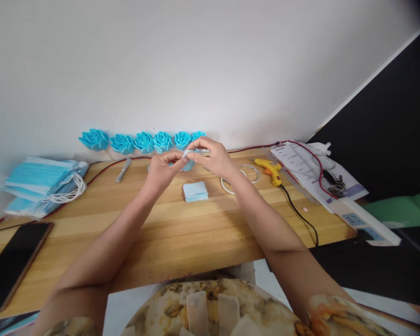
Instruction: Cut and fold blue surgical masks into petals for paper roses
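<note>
My left hand (163, 169) and my right hand (212, 157) meet above the wooden table (182, 233), both pinched on a small light-blue piece of mask fabric (187, 158) held between their fingertips. Just below and in front of the hands lies a small stack of blue fabric squares (195, 191). Behind the hands, a row of several blue fabric roses (143, 141) lines the wall. A ring of white tape (241, 177) lies just right of my right wrist.
A pile of blue face masks (42, 184) sits at the left, a dark phone (12, 263) at the near left edge. A yellow glue gun (269, 169) with a black cord, papers (308, 170), keys (336, 184) and a power strip (367, 224) lie at the right. A red cable (101, 171) runs along the wall.
</note>
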`<state>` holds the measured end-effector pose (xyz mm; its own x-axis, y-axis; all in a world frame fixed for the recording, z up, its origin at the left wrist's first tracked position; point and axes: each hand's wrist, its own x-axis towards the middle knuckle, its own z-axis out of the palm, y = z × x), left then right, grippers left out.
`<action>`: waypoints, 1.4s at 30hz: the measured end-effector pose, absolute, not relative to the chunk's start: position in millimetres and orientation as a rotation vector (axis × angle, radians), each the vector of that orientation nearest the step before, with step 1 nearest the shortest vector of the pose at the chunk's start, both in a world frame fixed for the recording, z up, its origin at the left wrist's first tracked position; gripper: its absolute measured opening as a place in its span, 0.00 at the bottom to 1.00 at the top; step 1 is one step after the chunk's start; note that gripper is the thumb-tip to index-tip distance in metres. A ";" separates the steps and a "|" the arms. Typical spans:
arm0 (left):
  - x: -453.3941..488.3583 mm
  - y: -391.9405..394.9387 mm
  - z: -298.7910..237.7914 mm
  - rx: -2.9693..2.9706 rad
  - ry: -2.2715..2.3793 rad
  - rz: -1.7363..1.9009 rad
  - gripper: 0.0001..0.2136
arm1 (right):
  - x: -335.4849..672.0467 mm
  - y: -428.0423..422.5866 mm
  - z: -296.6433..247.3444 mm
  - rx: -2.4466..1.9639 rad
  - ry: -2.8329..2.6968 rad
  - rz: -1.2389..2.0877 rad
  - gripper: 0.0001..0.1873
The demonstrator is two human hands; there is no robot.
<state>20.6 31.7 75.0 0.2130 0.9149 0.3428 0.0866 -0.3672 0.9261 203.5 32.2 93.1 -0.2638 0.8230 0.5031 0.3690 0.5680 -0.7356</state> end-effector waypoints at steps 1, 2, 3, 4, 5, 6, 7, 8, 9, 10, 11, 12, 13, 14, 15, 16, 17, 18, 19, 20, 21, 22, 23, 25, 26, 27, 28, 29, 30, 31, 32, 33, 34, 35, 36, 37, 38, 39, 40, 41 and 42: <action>20.9 31.7 74.8 1.655 0.953 1.252 0.09 | 203.5 32.9 92.2 -0.956 -1.865 0.567 0.08; 21.1 31.6 74.8 1.653 0.949 1.248 0.08 | 203.8 33.7 91.4 -0.934 -1.873 0.537 0.07; 21.4 31.4 74.9 1.652 0.943 1.243 0.08 | 204.2 34.3 90.8 -0.910 -1.883 0.517 0.06; 21.6 31.1 75.1 1.652 0.941 1.233 0.08 | 204.6 34.7 90.3 -0.888 -1.891 0.508 0.05; 21.8 30.8 75.4 1.654 0.944 1.221 0.08 | 205.0 34.9 90.1 -0.872 -1.898 0.511 0.05; 21.9 30.5 75.7 1.660 0.949 1.207 0.09 | 205.2 34.9 90.1 -0.865 -1.901 0.520 0.06; 21.9 30.3 75.9 1.670 0.956 1.193 0.09 | 205.4 34.7 90.3 -0.868 -1.894 0.531 0.06; 21.8 30.2 76.1 1.682 0.962 1.176 0.09 | 205.6 34.4 90.7 -0.879 -1.881 0.542 0.07; 21.6 30.2 76.2 1.692 0.969 1.159 0.10 | 205.7 33.9 91.4 -0.892 -1.862 0.552 0.08; 21.4 30.3 76.2 1.699 0.975 1.144 0.10 | 205.8 33.4 92.1 -0.909 -1.840 0.563 0.09; 21.2 30.6 76.2 1.703 0.980 1.131 0.10 | 206.0 32.8 92.9 -0.928 -1.819 0.573 0.09; 20.9 30.8 76.0 1.704 0.984 1.123 0.10 | 206.1 32.2 93.8 -0.947 -1.802 0.583 0.10; 20.7 31.1 75.9 1.703 0.988 1.120 0.11 | 206.3 31.7 94.5 -0.963 -1.790 0.594 0.11; 20.6 31.3 75.8 1.704 0.991 1.121 0.11 | 206.4 31.2 95.2 -0.972 -1.784 0.604 0.11; 20.5 31.4 75.7 1.706 0.994 1.124 0.11 | 206.5 30.8 95.7 -0.976 -1.781 0.611 0.12; 20.4 31.5 75.8 1.708 0.995 1.127 0.11 | 206.5 30.5 96.1 -0.974 -1.781 0.615 0.12; 20.4 31.4 75.9 1.711 0.996 1.131 0.11 | 206.6 30.3 96.4 -0.968 -1.781 0.617 0.11; 20.3 31.3 75.9 1.715 0.995 1.132 0.11 | 206.6 30.2 96.6 -0.963 -1.781 0.618 0.11; 20.3 31.3 76.0 1.721 0.993 1.133 0.11 | 206.7 30.2 96.7 -0.961 -1.780 0.621 0.11; 20.2 31.2 76.0 1.728 0.990 1.134 0.11 | 206.8 30.3 96.8 -0.963 -1.777 0.625 0.11; 20.1 31.3 75.8 1.736 0.988 1.133 0.11 | 206.9 30.4 96.9 -0.967 -1.773 0.630 0.11; 20.0 31.5 75.6 1.743 0.986 1.132 0.11 | 207.0 30.6 97.0 -0.970 -1.769 0.634 0.11; 20.0 31.7 75.4 1.749 0.986 1.131 0.11 | 207.2 30.8 97.0 -0.971 -1.768 0.638 0.12; 20.2 32.4 75.1 1.758 0.978 1.129 0.10 | 207.4 31.1 96.8 -0.964 -1.773 0.641 0.12; 20.5 32.8 75.1 1.756 0.963 1.132 0.10 | 207.2 31.1 96.4 -0.958 -1.782 0.642 0.12; 20.9 33.2 75.2 1.750 0.941 1.137 0.09 | 206.8 31.0 95.8 -0.951 -1.794 0.642 0.11; 21.4 33.7 75.3 1.743 0.916 1.144 0.09 | 206.1 30.7 95.1 -0.944 -1.809 0.639 0.11; 21.9 34.1 75.1 1.736 0.895 1.152 0.09 | 205.1 30.3 94.3 -0.936 -1.828 0.633 0.11; 22.4 34.6 74.8 1.727 0.880 1.162 0.09 | 203.8 29.7 93.5 -0.928 -1.847 0.624 0.11; 22.8 35.1 74.1 1.718 0.876 1.172 0.09 | 202.3 29.1 92.8 -0.923 -1.867 0.612 0.11; 23.0 35.5 73.1 1.710 0.883 1.183 0.09 | 200.9 28.4 92.3 -0.925 -1.884 0.602 0.11; 23.1 35.8 72.0 1.700 0.894 1.195 0.09 | 199.7 27.7 92.1 -0.934 -1.895 0.598 0.11; 23.1 35.9 70.9 1.684 0.905 1.208 0.09 | 198.9 27.1 92.2 -0.945 -1.902 0.604 0.12; 22.9 35.8 70.0 1.662 0.913 1.221 0.09 | 198.6 26.6 92.7 -0.957 -1.904 0.620 0.12; 22.6 35.6 69.5 1.635 0.915 1.235 0.09 | 198.8 26.3 93.4 -0.965 -1.904 0.642 0.12; 22.4 35.1 69.5 1.606 0.912 1.249 0.09 | 199.6 26.3 94.1 -0.968 -1.903 0.664 0.12; 22.1 34.7 69.9 1.576 0.905 1.263 0.09 | 200.7 26.5 94.9 -0.968 -1.903 0.680 0.12; 21.9 34.2 70.9 1.547 0.898 1.277 0.10 | 202.3 26.9 95.4 -0.967 -1.906 0.688 0.13; 21.6 33.8 72.2 1.523 0.891 1.291 0.10 | 204.0 27.6 95.8 -0.964 -1.908 0.691 0.15; 21.4 33.7 73.6 1.503 0.886 1.303 0.10 | 205.8 28.4 95.9 -0.962 -1.908 0.690 0.17; 21.1 33.7 75.1 1.486 0.884 1.316 0.11 | 207.7 29.3 95.9 -0.963 -1.906 0.688 0.19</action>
